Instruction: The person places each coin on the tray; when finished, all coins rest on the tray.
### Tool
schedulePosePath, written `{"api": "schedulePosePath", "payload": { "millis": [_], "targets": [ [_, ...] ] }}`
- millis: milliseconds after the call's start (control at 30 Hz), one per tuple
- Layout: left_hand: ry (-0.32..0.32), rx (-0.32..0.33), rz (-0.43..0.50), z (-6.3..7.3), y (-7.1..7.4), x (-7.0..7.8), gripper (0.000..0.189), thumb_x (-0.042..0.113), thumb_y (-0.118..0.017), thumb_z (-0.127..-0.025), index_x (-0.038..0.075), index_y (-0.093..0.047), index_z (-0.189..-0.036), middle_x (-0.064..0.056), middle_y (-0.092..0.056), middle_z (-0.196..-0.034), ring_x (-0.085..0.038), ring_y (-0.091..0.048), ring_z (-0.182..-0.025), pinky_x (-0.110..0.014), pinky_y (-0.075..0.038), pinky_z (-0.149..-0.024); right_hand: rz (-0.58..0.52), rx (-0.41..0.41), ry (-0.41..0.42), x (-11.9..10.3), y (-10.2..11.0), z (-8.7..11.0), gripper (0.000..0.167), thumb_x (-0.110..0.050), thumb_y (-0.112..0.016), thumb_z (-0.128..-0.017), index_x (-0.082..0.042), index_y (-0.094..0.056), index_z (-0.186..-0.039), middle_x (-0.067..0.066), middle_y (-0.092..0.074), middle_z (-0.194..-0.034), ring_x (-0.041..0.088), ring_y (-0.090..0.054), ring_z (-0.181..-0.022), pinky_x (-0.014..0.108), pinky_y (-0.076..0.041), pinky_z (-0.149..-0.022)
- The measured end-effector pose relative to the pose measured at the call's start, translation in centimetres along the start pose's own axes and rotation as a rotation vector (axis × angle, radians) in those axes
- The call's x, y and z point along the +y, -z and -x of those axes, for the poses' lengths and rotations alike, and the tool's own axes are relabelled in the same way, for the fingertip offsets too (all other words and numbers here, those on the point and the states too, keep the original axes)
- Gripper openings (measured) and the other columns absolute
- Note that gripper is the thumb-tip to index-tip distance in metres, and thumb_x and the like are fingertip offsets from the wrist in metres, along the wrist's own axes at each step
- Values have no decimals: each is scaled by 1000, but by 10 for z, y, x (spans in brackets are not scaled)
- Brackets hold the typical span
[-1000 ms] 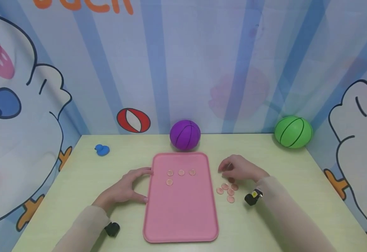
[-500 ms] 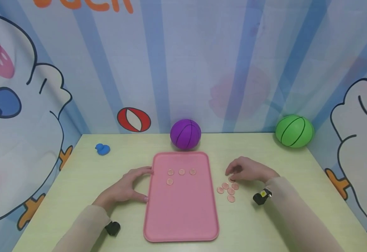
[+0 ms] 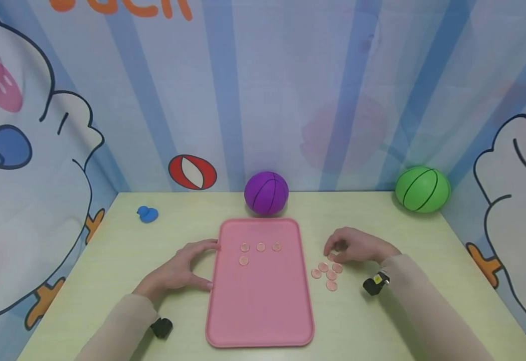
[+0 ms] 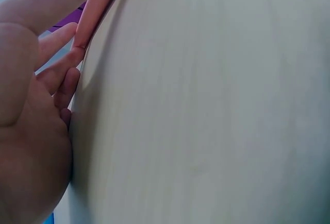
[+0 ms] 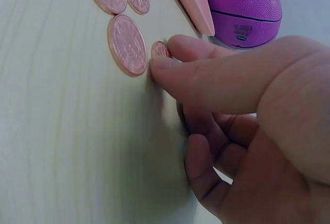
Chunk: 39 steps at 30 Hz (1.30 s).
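A pink tray (image 3: pixel 260 311) lies on the table, with three copper coins in a row and another coin (image 3: pixel 243 260) below the leftmost. My left hand (image 3: pixel 177 268) rests at the tray's left edge, thumb and fingers spread and touching the rim; the left wrist view shows its fingers (image 4: pixel 64 74) along that edge. To the right of the tray, my right hand (image 3: pixel 355 244) pinches a copper coin (image 5: pixel 161 50) between thumb and index finger, the coin partly hidden by the thumb. Several loose coins (image 3: pixel 331 275) lie just below that hand.
Behind the tray sits a purple ball (image 3: pixel 266 193), and a green ball (image 3: pixel 422 189) stands at the back right corner. A small blue duck (image 3: pixel 147 214) is at the back left. A printed backdrop (image 3: pixel 272 90) rises along the table's rear edge.
My right hand has shifted a little right, onto the topmost loose coin, and its thumb and index finger have come to pinch it. The left hand and tray have stayed put.
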<state>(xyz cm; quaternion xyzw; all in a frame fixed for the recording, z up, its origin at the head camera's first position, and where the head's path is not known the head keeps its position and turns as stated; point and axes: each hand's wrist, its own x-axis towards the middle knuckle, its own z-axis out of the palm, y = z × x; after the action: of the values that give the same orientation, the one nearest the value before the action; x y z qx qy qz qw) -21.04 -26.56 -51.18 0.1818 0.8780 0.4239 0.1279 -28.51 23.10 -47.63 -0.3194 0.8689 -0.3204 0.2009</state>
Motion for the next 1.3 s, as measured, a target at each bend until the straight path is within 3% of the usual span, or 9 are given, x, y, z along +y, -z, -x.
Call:
{"api": "schedulePosePath", "payload": {
  "millis": [400,933,1300],
  "targets": [
    [49,-8,23,0,-2,1,97,40,-99,-67,37,-52,-152,5,-37,-168,-35,-22,-157,-74,-15,-123,49,-9,-5,0,1,-4,12,-4,-77,-90,-14,-75,-98,-4,-67,-92,17,-57,-89,30,-51,-82],
    [-11,-3,-2,0,0,0,95,36,-98,-70,29,-52,-153,-2,-38,-168,-40,-24,-156,-75,-17,-122,145,-14,9,-3,0,-8,5,-10,-73,-96,-15,-72,-96,-5,-64,-92,14,-56,-89,34,-53,-84],
    [19,-5,2,-1,-2,-2,96,40,-98,-69,38,-51,-153,4,-38,-167,-35,-24,-157,-74,-17,-123,171,-8,0,-6,0,-8,7,-10,-74,-95,-15,-69,-94,-5,-62,-90,15,-55,-88,33,-50,-82]
  ]
}}
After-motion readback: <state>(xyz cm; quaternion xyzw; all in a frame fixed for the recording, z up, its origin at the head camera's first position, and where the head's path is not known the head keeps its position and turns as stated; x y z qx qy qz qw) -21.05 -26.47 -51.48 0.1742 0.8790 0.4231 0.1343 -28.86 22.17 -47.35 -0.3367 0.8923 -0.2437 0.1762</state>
